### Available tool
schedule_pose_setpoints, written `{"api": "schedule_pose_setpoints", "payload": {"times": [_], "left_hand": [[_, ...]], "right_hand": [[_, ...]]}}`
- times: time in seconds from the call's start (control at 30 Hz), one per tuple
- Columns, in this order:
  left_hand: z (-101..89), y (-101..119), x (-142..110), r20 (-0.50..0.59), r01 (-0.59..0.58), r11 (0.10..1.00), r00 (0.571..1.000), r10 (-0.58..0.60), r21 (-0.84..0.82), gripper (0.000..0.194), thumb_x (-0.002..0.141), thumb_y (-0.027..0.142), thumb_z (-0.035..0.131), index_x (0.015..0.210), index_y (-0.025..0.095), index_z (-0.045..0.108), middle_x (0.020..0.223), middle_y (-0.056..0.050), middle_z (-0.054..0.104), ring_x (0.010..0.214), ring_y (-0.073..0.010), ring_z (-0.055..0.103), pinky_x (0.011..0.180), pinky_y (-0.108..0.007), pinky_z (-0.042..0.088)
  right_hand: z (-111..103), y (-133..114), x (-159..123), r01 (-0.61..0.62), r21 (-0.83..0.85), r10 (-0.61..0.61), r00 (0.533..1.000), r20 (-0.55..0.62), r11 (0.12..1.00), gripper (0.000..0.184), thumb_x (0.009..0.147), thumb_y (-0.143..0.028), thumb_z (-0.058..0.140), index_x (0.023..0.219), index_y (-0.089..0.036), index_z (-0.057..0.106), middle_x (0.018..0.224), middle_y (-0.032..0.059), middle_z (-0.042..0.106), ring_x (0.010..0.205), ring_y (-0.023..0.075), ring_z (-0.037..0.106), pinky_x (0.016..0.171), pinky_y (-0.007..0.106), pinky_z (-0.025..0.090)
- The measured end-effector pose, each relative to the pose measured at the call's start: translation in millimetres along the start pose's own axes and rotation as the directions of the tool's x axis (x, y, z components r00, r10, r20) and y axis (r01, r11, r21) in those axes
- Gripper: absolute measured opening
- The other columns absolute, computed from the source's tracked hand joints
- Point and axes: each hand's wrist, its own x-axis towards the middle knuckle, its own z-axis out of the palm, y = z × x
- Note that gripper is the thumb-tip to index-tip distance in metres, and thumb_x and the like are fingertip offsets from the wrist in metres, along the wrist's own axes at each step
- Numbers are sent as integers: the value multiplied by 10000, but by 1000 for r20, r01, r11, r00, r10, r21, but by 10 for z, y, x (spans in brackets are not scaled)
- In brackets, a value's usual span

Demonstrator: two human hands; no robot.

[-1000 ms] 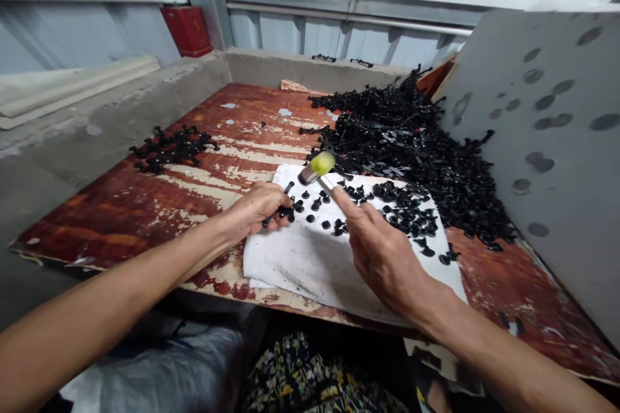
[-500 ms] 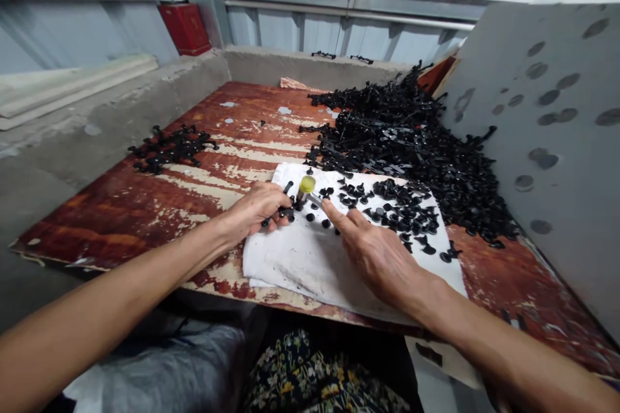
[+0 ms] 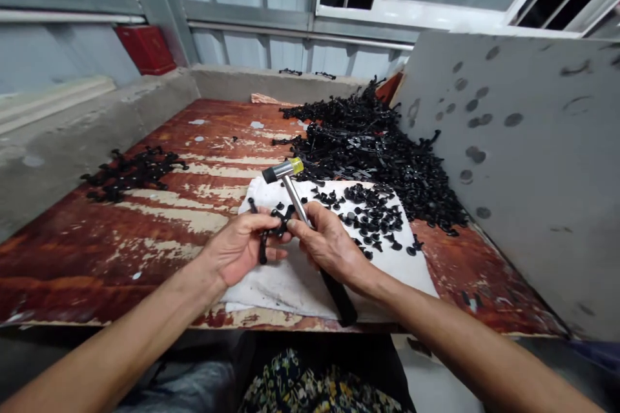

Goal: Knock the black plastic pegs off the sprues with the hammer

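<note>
My left hand (image 3: 243,242) is closed on a black branched bracket (image 3: 263,246), held a little above the white cloth (image 3: 300,284). In my right hand (image 3: 330,245) is a mallet (image 3: 293,197) with a metal head, one yellow face and one black face. Its head points up and away, and its black grip hangs below my palm. My right thumb and fingertips also touch the bracket's near end. On the cloth, to the right of my hands, lie many small black round-headed pegs (image 3: 375,210).
A large heap of black brackets (image 3: 368,142) covers the table's back right, against a spotted grey panel (image 3: 508,174). At the left lies a smaller pile of brackets (image 3: 130,173) on the worn red-brown tabletop (image 3: 184,213). A red box (image 3: 148,50) sits on the concrete ledge.
My right hand has lifted the mallet off the cloth and swung its head upward. Both hands have come together at the bracket, which is raised. The view has turned right.
</note>
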Motion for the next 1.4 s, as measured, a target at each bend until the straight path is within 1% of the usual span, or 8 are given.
{"api": "schedule_pose_setpoints", "payload": {"times": [0.13,0.23,0.33,0.53,0.73,0.93,1.07,1.4], "left_hand": [[-40,-1,-1,-7,48,999,999,-48,6,145,654,2,553,649,143,519,599,-16,618,467,-163,618,374,-266,500],[-54,1,9,2,33,999,999,-33,13,109,719,38,559,735,145,570,589,-6,617,400,-133,566,329,-232,452],[-69,-9,41,-24,3,998,1000,-1,55,97,777,42,566,746,132,581,547,0,596,381,-116,553,324,-196,425],[-97,-34,142,-134,3,1000,991,1,31,126,788,11,588,739,124,563,600,-25,631,398,-134,602,302,-182,381],[-68,-65,166,-156,-7,1000,988,7,4,174,711,-1,665,711,134,555,563,24,574,396,-140,604,294,-177,360],[-104,-92,152,-213,-28,999,977,32,20,143,728,14,662,734,125,573,596,12,601,413,-142,616,303,-193,400],[-106,-95,151,-244,-31,999,969,40,44,111,763,20,639,708,105,592,577,-7,613,416,-144,616,296,-203,408],[-71,-92,146,-288,-46,996,956,65,72,185,798,-5,617,649,94,570,530,-3,592,403,-139,607,278,-204,405]], "right_hand": [[32,-22,55,-9,46,10,1000,-4,999,99,851,-268,519,794,-215,458,526,-113,390,374,54,331,358,172,289],[39,-17,81,-19,40,17,999,33,999,97,849,-272,524,793,-206,479,545,-100,419,370,51,346,339,167,277],[11,-19,39,-19,29,17,999,38,999,130,864,-317,537,816,-205,492,537,-97,427,367,52,363,335,162,277],[-160,-28,-298,-92,108,103,990,-96,990,238,876,-428,572,827,-215,476,524,-92,466,381,59,382,342,155,302],[-239,159,-577,-133,264,162,982,-93,955,326,833,-508,629,824,-216,484,511,-106,426,365,49,335,322,148,295],[-228,263,-593,-140,408,189,979,-82,902,337,795,-482,682,803,-218,473,623,-88,471,380,34,343,300,134,310],[-239,277,-597,-121,411,168,982,-81,904,318,805,-465,676,801,-214,481,650,-83,487,380,28,348,301,129,313],[-246,314,-597,-115,418,164,983,-81,901,319,808,-463,690,819,-213,491,670,-78,502,382,26,356,302,131,319]]}}
